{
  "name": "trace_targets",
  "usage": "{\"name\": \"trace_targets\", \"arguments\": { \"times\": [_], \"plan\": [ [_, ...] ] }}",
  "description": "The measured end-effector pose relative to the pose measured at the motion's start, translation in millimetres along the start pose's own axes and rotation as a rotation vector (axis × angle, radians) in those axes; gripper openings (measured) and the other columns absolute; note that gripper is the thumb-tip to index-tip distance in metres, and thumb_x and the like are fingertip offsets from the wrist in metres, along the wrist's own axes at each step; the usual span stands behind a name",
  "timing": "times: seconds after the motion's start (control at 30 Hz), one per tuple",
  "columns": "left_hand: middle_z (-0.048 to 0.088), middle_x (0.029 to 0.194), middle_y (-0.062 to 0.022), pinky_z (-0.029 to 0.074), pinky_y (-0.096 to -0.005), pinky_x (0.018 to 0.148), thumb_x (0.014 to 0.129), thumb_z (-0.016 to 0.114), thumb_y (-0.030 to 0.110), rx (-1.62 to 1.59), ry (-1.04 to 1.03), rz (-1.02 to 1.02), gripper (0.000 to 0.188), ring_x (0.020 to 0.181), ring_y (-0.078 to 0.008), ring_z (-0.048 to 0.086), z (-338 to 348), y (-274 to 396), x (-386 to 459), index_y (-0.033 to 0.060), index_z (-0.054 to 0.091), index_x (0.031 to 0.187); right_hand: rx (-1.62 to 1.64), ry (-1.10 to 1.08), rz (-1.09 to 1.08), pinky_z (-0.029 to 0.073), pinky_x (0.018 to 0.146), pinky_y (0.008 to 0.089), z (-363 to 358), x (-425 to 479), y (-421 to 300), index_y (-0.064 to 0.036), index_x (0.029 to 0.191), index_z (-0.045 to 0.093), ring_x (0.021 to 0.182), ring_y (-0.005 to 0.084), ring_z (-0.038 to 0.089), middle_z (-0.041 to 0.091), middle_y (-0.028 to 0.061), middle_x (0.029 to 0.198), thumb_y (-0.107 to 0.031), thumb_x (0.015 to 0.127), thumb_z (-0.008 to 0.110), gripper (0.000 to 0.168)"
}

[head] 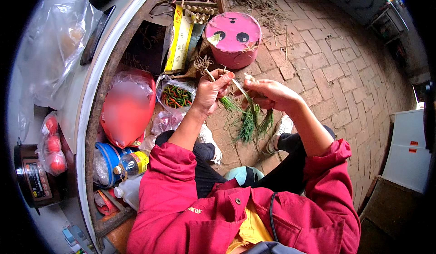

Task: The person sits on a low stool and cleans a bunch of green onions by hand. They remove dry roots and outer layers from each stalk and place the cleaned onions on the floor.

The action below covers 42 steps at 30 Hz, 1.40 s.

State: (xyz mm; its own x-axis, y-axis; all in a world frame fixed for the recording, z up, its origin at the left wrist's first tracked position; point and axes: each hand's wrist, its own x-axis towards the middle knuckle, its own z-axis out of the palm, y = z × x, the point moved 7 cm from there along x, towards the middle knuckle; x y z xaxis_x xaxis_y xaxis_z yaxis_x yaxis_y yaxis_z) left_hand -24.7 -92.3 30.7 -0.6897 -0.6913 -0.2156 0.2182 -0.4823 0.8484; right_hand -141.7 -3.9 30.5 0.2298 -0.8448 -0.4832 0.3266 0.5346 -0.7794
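Stalks of rooted green onions or chives (203, 66) are held in my left hand (212, 92), their dried, hairy roots sticking up past the fingers. A whitish stalk (241, 88) runs from the left fingertips down toward the right. Curled beside it, my right hand (270, 94) pinches a pale bulb end (249, 77) between thumb and finger. Thin green leaves (250, 124) hang below both hands, over the brick floor between my white shoes. Which leaves belong to which stalk cannot be told.
A pink round stool (233, 37) stands just beyond my hands. On the left are a bag of red and green chillies (177, 96), a red plastic bag (127, 114), an oil bottle (132, 163) and the wooden edge of a table (112, 63). Dry plant debris (252, 1) lies on the brick floor.
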Motion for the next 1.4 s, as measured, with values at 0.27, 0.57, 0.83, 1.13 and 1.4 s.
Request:
{"name": "trace_targets", "arguments": {
  "times": [0.27, 0.57, 0.83, 1.13, 1.4],
  "plan": [
    [0.053, 0.068, 0.0051, 0.023, -0.0161, 0.041, 0.084, 0.066, 0.014, 0.161, -0.002, -0.037, 0.01, 0.048, 0.0005, 0.036, 5.2, -9.5, 0.5, 0.0061, 0.061, 0.088, 0.286, 0.1, -0.05, 0.02, 0.038, 0.0178, -16.7, 13.5, 7.6, -0.005, 0.096, 0.061, 0.044, 0.0009, 0.028, 0.061, 0.0011, 0.075, -0.033, 0.088, 0.061, 0.03],
    [0.056, 0.086, 0.0023, 0.029, -0.0158, 0.044, 0.086, 0.063, 0.013, -0.043, -0.101, -0.089, 0.037, 0.058, -0.0001, 0.044, -2.1, -24.1, 4.9, 0.0082, 0.047, 0.118, -0.366, 0.048, -0.205, 0.034, 0.048, 0.0226, -8.2, 15.3, 2.4, -0.005, 0.098, 0.061, 0.052, 0.0066, 0.044, 0.05, -0.0029, 0.06, -0.032, 0.092, 0.055, 0.028],
    [0.056, 0.115, -0.0097, 0.048, -0.0339, 0.078, 0.088, 0.029, 0.066, -0.403, -0.148, -0.314, 0.073, 0.095, -0.0206, 0.057, 19.4, -25.4, -2.7, 0.0064, 0.045, 0.127, -0.04, 0.257, -0.294, 0.028, 0.041, 0.0193, -5.2, 4.9, -15.2, -0.009, 0.098, 0.063, 0.048, 0.0035, 0.041, 0.06, -0.0021, 0.069, -0.024, 0.09, 0.056, 0.019],
    [0.054, 0.119, -0.0078, 0.041, -0.0362, 0.092, 0.091, 0.039, 0.054, -0.349, -0.24, -0.258, 0.059, 0.107, -0.0197, 0.052, 26.1, -39.9, -4.0, 0.0078, 0.044, 0.128, -0.19, 0.374, -0.153, 0.024, 0.04, 0.0206, -7.6, 16.6, 11.7, -0.009, 0.08, 0.066, 0.046, 0.002, 0.038, 0.052, -0.0062, 0.061, -0.022, 0.078, 0.071, 0.014],
    [0.065, 0.099, -0.0047, 0.048, -0.0277, 0.077, 0.091, 0.054, 0.017, -0.007, -0.013, -0.258, 0.023, 0.086, -0.0137, 0.061, -1.2, -45.0, -2.8, 0.006, 0.06, 0.11, -0.015, 0.408, -0.241, 0.019, 0.039, 0.023, -30.2, 7.9, -3.0, -0.011, 0.078, 0.058, 0.042, 0.0026, 0.03, 0.038, -0.0086, 0.054, -0.025, 0.081, 0.07, 0.018]
  ]
}}
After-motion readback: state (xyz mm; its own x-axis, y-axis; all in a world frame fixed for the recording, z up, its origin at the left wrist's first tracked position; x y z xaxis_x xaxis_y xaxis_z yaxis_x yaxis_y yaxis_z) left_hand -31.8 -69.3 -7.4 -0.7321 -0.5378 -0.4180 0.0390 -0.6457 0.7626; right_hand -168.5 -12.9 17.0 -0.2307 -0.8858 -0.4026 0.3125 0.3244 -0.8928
